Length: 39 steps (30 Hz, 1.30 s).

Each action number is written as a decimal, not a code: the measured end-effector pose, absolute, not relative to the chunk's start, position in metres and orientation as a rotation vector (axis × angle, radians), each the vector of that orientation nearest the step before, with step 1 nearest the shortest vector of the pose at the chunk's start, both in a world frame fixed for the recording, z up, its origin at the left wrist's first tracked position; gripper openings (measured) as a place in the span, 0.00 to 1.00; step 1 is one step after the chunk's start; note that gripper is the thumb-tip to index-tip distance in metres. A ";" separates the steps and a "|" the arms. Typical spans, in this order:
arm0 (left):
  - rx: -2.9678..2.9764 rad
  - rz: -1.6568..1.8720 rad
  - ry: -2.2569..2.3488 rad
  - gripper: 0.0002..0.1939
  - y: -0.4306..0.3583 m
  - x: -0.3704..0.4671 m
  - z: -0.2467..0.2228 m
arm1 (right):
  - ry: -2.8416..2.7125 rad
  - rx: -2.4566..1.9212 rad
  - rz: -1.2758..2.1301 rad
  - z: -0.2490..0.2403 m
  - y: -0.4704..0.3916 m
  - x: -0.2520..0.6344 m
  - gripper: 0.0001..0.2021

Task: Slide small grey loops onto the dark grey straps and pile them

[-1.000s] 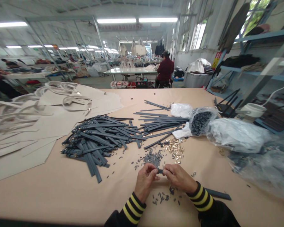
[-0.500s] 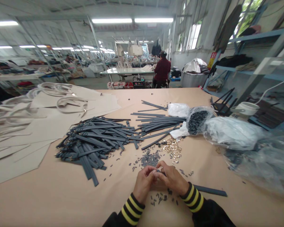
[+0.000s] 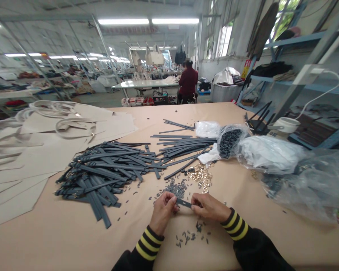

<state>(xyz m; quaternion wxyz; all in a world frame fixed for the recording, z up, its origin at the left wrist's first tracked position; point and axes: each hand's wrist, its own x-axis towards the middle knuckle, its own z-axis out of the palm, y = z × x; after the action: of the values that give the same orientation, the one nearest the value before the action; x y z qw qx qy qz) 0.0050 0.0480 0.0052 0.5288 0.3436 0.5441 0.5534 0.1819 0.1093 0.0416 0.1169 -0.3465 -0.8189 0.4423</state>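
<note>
Stretched between my two hands is a short visible length of dark grey strap (image 3: 183,203) with a small slot in it. My left hand (image 3: 163,211) pinches its left part between thumb and fingers. The right part is gripped by my right hand (image 3: 210,207), whose curled fingers hide the rest. Just beyond my hands lies a heap of small dark grey pieces (image 3: 176,188). Gold-coloured rectangular buckles (image 3: 202,176) are scattered beyond my right hand. More small dark pieces (image 3: 189,238) lie on the table between my forearms.
A large pile of dark straps (image 3: 101,169) lies to the left, before beige panels with handles (image 3: 31,154). Loose straps (image 3: 186,146) lie further back. Clear plastic bags (image 3: 271,154) crowd the right side. A person (image 3: 188,81) is at another table beyond.
My hands have moved apart, exposing the slotted strap between them. The strap end that stuck out past my right wrist no longer shows there. The view has shifted slightly right.
</note>
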 end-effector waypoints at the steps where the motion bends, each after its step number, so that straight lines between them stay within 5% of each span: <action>1: 0.904 1.308 1.337 0.10 0.053 0.007 0.006 | -2.379 -1.014 1.260 0.040 0.113 0.182 0.03; 9: 2.014 0.929 1.763 0.12 0.112 0.023 0.010 | -1.957 -1.294 1.012 0.014 0.149 0.190 0.06; 14: 2.149 0.766 1.695 0.12 0.144 0.031 0.004 | -1.812 -1.317 0.980 0.002 0.156 0.195 0.08; 23: 1.946 0.746 1.641 0.08 0.163 0.023 0.011 | -1.818 -1.262 1.019 0.005 0.156 0.194 0.09; 34: 0.998 0.905 1.208 0.14 0.074 0.019 0.034 | -2.071 -0.988 1.289 0.033 0.130 0.174 0.10; 39: 1.074 0.918 1.241 0.13 0.061 0.020 0.035 | -2.203 -0.949 1.354 0.042 0.116 0.165 0.09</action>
<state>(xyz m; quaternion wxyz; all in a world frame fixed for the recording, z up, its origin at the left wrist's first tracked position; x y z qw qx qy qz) 0.0200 0.0609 0.0346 0.5896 0.4615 0.5328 0.3944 0.1649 0.1163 0.0421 0.1920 -0.3382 -0.7849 0.4824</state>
